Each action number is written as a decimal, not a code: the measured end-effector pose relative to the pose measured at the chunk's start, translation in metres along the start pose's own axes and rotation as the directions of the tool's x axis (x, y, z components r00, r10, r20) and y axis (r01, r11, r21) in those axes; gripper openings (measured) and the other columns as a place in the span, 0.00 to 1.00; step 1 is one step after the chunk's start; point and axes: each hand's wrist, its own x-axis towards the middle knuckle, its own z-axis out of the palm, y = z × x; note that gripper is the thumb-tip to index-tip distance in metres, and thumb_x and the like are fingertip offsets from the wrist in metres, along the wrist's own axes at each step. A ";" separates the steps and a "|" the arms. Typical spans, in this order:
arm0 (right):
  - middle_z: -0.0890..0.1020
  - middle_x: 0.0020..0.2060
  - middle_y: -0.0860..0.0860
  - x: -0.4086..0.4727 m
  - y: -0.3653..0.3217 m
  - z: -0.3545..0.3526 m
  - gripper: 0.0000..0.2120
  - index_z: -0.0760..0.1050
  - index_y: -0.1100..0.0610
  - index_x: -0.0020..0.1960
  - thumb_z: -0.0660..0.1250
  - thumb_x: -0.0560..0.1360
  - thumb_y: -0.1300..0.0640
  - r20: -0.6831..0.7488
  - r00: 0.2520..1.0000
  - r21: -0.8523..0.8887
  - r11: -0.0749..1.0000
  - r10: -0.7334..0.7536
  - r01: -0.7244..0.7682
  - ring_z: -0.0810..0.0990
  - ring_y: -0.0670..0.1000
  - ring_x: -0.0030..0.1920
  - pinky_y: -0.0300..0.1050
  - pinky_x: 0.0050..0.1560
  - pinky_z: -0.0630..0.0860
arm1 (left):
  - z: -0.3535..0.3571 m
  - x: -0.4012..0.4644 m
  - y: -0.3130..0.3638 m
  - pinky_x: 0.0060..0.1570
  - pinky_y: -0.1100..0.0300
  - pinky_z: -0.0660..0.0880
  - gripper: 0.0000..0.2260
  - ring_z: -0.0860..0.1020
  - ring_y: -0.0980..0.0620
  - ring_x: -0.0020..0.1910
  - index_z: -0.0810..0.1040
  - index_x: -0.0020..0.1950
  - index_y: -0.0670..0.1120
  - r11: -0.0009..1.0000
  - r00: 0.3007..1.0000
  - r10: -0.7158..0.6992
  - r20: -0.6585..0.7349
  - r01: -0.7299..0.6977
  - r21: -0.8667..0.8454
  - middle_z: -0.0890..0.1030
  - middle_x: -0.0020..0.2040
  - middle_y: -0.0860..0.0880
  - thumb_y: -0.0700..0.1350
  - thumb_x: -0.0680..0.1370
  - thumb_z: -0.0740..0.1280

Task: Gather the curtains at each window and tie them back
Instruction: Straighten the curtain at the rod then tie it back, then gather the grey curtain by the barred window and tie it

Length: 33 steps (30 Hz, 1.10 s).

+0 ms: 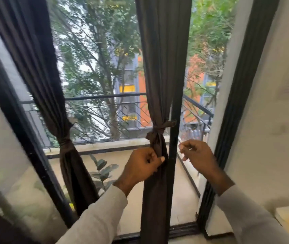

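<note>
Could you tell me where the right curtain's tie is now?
The tie wraps the right curtain centre-right, just above the left hand, beside the black frame.

The person wears a light grey-beige top with long sleeves, the left sleeve (94,219) and the right sleeve (251,215) both of plain soft cloth, ending at the wrists, with both hands bare.
</note>
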 end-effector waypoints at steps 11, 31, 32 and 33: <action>0.83 0.36 0.45 -0.085 0.170 -0.059 0.07 0.80 0.49 0.41 0.73 0.77 0.56 -0.149 0.957 -0.259 0.924 0.249 -0.281 0.82 0.44 0.37 0.41 0.43 0.76 | 0.189 -0.001 -0.045 0.59 0.56 0.81 0.16 0.85 0.54 0.55 0.81 0.70 0.50 0.986 0.926 -0.097 0.364 0.038 0.165 0.85 0.63 0.52 0.50 0.82 0.73; 0.78 0.70 0.50 -0.185 0.377 -0.470 0.20 0.74 0.49 0.72 0.70 0.81 0.51 -0.505 0.708 -0.372 0.615 0.494 -0.695 0.77 0.57 0.69 0.50 0.71 0.72 | 0.649 0.095 0.168 0.71 0.44 0.72 0.31 0.71 0.41 0.75 0.69 0.81 0.48 0.869 0.689 0.183 0.701 -0.447 0.212 0.74 0.77 0.46 0.57 0.82 0.70; 0.77 0.70 0.51 -0.184 0.384 -0.487 0.21 0.74 0.49 0.72 0.70 0.80 0.51 -0.522 0.693 -0.370 0.601 0.497 -0.709 0.78 0.58 0.68 0.52 0.69 0.75 | 0.669 0.103 0.180 0.71 0.44 0.72 0.30 0.71 0.40 0.74 0.69 0.81 0.47 0.857 0.674 0.219 0.705 -0.478 0.192 0.73 0.77 0.45 0.56 0.82 0.70; 0.77 0.70 0.51 -0.181 0.391 -0.503 0.22 0.73 0.49 0.72 0.70 0.80 0.50 -0.531 0.688 -0.385 0.583 0.494 -0.716 0.78 0.59 0.67 0.53 0.68 0.76 | 0.687 0.110 0.191 0.71 0.43 0.71 0.30 0.71 0.40 0.75 0.69 0.82 0.46 0.847 0.665 0.246 0.705 -0.502 0.178 0.73 0.78 0.45 0.55 0.82 0.70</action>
